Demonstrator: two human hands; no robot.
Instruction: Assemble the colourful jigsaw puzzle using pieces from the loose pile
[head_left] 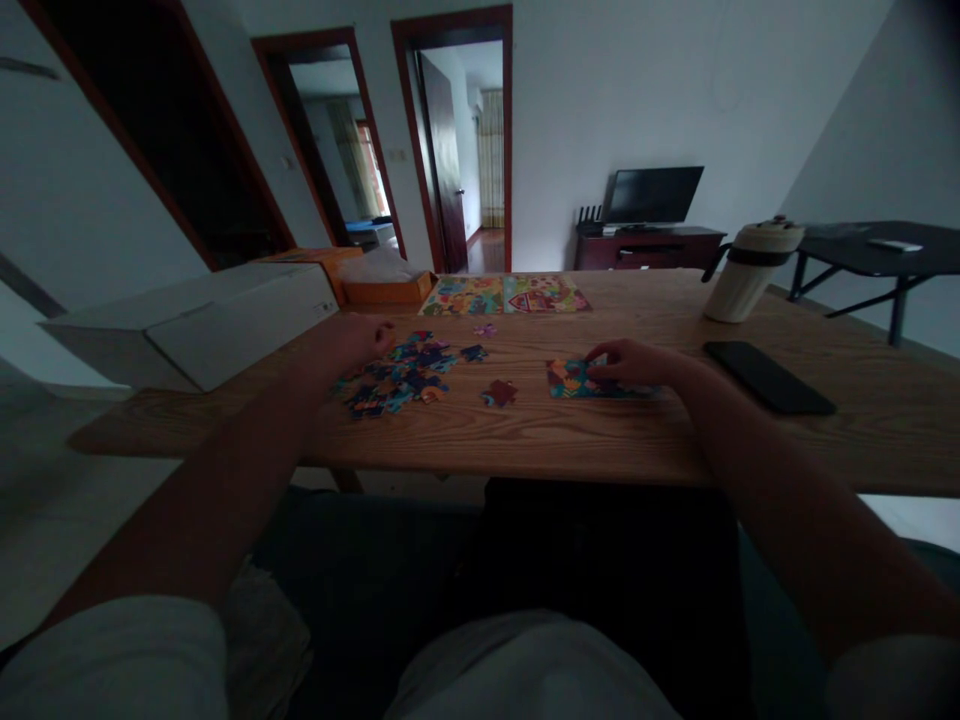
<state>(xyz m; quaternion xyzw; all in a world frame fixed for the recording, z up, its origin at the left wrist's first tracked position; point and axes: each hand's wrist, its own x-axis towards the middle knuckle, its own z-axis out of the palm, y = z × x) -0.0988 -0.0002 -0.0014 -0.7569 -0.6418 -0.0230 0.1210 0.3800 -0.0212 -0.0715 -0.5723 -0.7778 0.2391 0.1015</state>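
Note:
My left hand [366,338] is above the far edge of a pile of loose jigsaw pieces [405,378]. Its fingers are curled in and blurred, and whatever they may hold is hidden. Resting on a small joined section of jigsaw puzzle [568,380], my right hand [624,362] has its fingers stretched out and covers part of that section. Between the two lie a reddish-brown jigsaw piece [500,393], a dark blue piece [474,353] at the pile's edge and a pink-purple piece [485,330] farther back.
A colourful picture sheet [504,296] lies at the wooden table's [450,440] far side. White box [225,320] and orange box [390,290] stand left. To the right are a black phone-like slab [769,377] and a cream tumbler [752,275].

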